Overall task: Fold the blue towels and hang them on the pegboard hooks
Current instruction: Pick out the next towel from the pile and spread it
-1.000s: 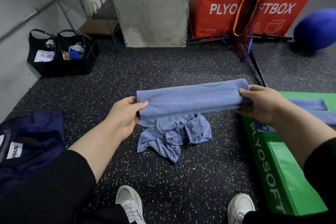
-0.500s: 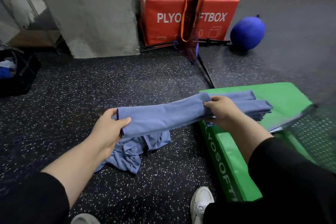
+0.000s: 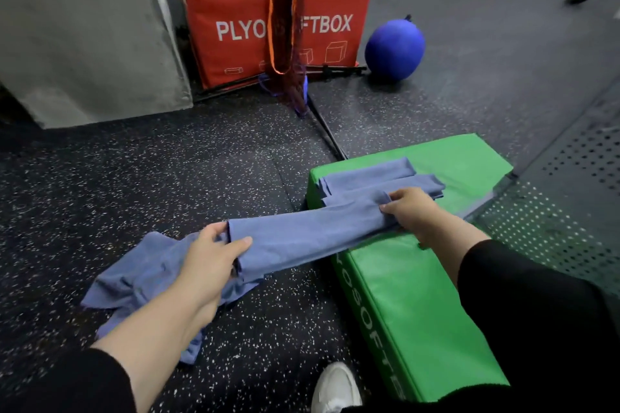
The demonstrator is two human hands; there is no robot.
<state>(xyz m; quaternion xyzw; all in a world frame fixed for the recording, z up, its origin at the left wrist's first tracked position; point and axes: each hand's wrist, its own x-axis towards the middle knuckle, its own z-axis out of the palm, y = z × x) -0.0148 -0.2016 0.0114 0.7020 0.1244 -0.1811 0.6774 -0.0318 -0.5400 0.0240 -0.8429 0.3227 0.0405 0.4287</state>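
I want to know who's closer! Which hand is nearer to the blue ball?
Right. The right hand grips the folded towel over the green box, below the ball. The left hand holds the towel's other end, farther away.

Soft matt cloth: folded blue towel [image 3: 312, 235] held over a smooth, slightly glossy vinyl-look green box [image 3: 412, 308]. Floor [image 3: 134, 178] is rough speckled rubber; red box [image 3: 275, 10] w/ textured top, perforated metal pegboard [image 3: 570, 198] at right.
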